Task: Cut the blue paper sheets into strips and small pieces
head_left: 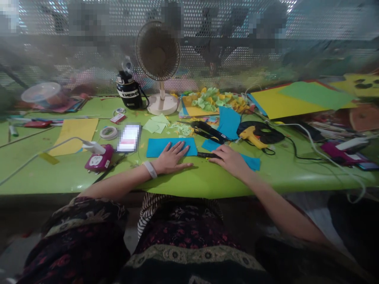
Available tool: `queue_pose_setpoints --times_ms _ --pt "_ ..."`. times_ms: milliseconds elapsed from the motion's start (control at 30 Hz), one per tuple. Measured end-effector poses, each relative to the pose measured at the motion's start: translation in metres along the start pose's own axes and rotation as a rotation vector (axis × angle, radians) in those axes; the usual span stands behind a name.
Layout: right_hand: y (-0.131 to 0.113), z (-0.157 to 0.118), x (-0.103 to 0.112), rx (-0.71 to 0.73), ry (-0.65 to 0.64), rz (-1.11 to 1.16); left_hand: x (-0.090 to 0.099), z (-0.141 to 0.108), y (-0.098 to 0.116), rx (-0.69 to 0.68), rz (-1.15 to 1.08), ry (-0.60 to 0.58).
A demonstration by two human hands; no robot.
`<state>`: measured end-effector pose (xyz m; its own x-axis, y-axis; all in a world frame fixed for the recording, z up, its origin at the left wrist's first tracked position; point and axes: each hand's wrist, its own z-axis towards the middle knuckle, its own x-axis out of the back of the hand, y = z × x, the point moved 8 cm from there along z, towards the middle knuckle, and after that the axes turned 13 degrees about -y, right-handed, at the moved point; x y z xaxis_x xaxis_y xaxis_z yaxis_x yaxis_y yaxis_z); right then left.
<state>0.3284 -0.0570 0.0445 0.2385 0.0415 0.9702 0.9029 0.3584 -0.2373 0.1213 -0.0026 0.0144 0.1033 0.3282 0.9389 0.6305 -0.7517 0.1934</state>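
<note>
A blue rectangle of paper or felt (155,147) lies flat on the green table (207,183). Spread over its right part is my left hand (174,157), fingers apart, with nothing held. My right hand (229,159) is closed around a dark, slim tool (204,155), whose tip reaches the blue piece's right edge. What kind of tool it is, I cannot tell. More blue pieces lie beyond and beside my right hand, one near its wrist (251,162) and one farther back (229,122). Black-handled scissors (210,131) rest behind the hands.
A yellow glue gun (253,137) with a cable lies right. Behind stand a fan (162,103) and a black bottle (129,92). A phone (128,138), tape roll (108,133) and purple power adapter (99,158) are left. Cut paper pieces (213,99) are heaped at the back.
</note>
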Motion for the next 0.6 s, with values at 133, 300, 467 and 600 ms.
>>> queue_pose_setpoints --times_ms 133,300,467,600 --pt "0.0 -0.011 0.0 0.009 0.011 -0.013 0.0 0.0 0.0 -0.003 0.001 -0.001" --pt "-0.009 -0.011 0.001 0.003 0.024 -0.034 -0.001 0.0 0.0 0.0 0.0 -0.003" --pt "-0.021 0.001 -0.001 0.002 0.0 -0.04 0.0 0.0 0.001 -0.019 -0.012 0.015" --pt "-0.021 -0.007 -0.001 0.013 0.002 -0.044 0.002 -0.001 0.002 -0.012 -0.015 0.006"
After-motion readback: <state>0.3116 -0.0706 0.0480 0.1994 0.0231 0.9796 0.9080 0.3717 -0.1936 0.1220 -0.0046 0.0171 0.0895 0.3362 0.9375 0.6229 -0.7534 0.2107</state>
